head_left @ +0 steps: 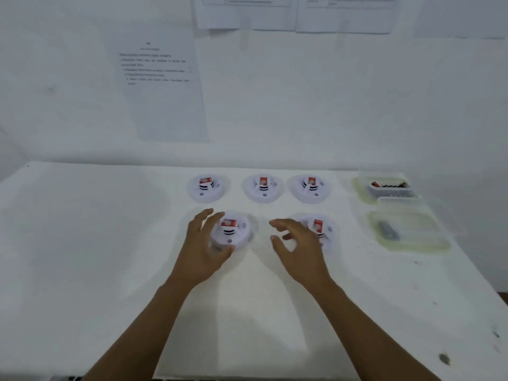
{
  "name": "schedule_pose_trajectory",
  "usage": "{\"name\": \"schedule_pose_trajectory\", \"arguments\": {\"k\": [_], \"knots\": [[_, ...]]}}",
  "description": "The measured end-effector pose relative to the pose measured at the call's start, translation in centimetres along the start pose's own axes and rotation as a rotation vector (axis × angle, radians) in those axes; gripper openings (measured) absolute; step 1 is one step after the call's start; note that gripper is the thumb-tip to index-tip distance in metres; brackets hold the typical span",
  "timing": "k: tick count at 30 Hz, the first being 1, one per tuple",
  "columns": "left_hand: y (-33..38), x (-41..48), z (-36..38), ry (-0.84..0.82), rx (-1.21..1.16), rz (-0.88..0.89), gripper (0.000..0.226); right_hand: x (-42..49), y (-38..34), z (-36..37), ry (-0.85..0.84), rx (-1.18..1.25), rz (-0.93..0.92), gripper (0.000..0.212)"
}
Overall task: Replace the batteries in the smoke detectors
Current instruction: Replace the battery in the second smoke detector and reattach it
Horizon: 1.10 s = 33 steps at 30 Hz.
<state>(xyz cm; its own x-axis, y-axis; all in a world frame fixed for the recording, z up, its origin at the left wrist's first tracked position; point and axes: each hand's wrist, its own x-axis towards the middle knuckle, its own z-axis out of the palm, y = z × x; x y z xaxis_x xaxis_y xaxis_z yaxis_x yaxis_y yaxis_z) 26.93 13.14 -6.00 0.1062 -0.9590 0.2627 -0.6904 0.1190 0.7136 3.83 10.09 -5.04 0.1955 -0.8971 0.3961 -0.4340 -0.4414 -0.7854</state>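
Left hand (204, 243) fingers and thumb curled round front-left round white plastic smoke detector (239, 234); right hand (298, 244) spread apart, holding nothing, beside front-right detector (329, 235).

Two bare forearms are showing, each running uncovered from behind the fingers (203, 219) back to the lower edge of the view. The left hand (203, 244) and the right hand (301, 244) are showing bare as well, uncovered at wrists and knuckles. The fingers are looking slim and long, their tips blurring slightly. The forearms are widening steadily away from the fingers.
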Motion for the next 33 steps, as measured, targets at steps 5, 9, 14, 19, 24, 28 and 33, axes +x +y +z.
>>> {"name": "schedule_pose_trajectory", "arguments": {"k": [5, 9, 14, 19, 24, 28, 33], "knots": [[-2.5, 1.9, -1.0, -0.2, -0.117, 0.037, 0.068, -0.1, -0.5, 5.2, -0.08, 0.038, 0.124, 0.039], [-3.0, 2.7, -1.4, -0.216, -0.184, 0.025, 0.072, -0.1, -0.7, 5.7, -0.068, 0.014, 0.123, 0.045], [-2.3, 3.3, -2.4, -0.267, -0.243, -0.001, 0.074, 1.0, -1.9, 4.2, -0.059, -0.171, -0.12, 0.05], [-1.3, 3.6, -3.1, -0.224, -0.435, -0.076, 0.091, 2.0, -3.5, 2.3, -0.049, -0.244, -0.081, 0.056], [0.0, 2.7, -2.4, -0.244, -0.447, 0.028, 0.107, 2.1, -4.9, 1.4, -0.039, 0.127, 0.128, 0.054], [1.2, 3.0, -2.2, -0.259, -0.415, 0.057, 0.112, 1.4, -5.9, 1.0, -0.151, 0.316, 0.256, 0.053], [1.4, 3.2, -2.7, -0.424, -0.374, 0.136, 0.122, 0.2, -6.1, 0.3, -0.201, 0.436, 0.313, 0.048]]}}
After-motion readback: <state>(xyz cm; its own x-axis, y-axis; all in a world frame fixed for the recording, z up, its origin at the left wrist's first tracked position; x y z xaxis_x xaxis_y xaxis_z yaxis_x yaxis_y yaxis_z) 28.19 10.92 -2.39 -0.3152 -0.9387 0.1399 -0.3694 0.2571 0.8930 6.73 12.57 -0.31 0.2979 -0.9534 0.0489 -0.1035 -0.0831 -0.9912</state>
